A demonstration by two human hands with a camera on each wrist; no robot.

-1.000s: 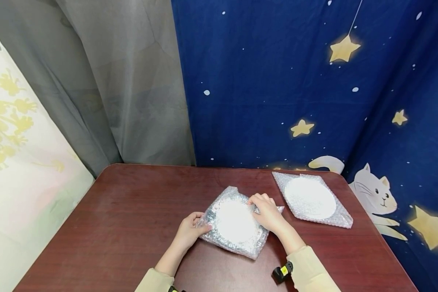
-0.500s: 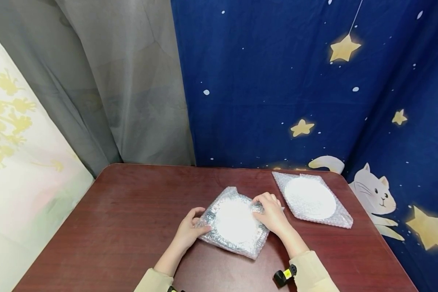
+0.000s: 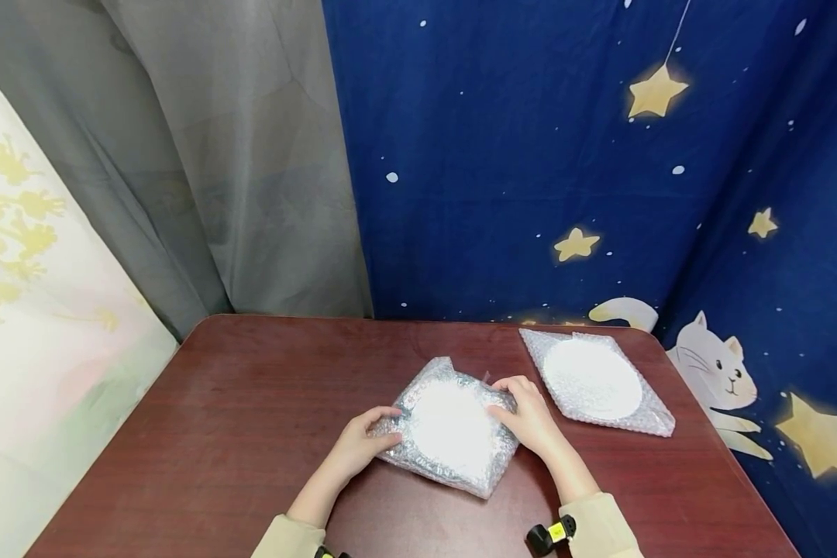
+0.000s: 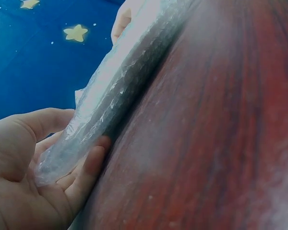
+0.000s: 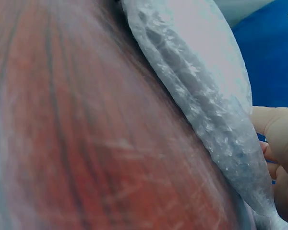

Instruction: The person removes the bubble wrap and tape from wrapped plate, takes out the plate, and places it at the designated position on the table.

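A bubble-wrapped package point(image 3: 425, 457) lies on the table, with a round, glaring white area on its top; the glare hides what is inside. My left hand point(image 3: 361, 440) grips its left corner, and in the left wrist view digits lie on both sides of the wrap point(image 4: 93, 112). At the right edge, my right hand point(image 3: 532, 418) pinches the wrap between thumb and fingers. From the right wrist, the hand point(image 5: 283, 139) shows at the package's edge point(image 5: 206, 110), its fingertips partly hidden behind the wrap.
A second bubble-wrapped package point(image 3: 645, 415), also with a bright round area, lies at the table's back right. The brown wooden table point(image 3: 251, 403) ends at a grey curtain point(image 3: 286, 194) and a blue star-patterned curtain point(image 3: 474, 194).
My right hand has shifted slightly right and down along the edge; the pointed wrap flap beyond it no longer sticks out. My left fingers have moved further onto the package's top.
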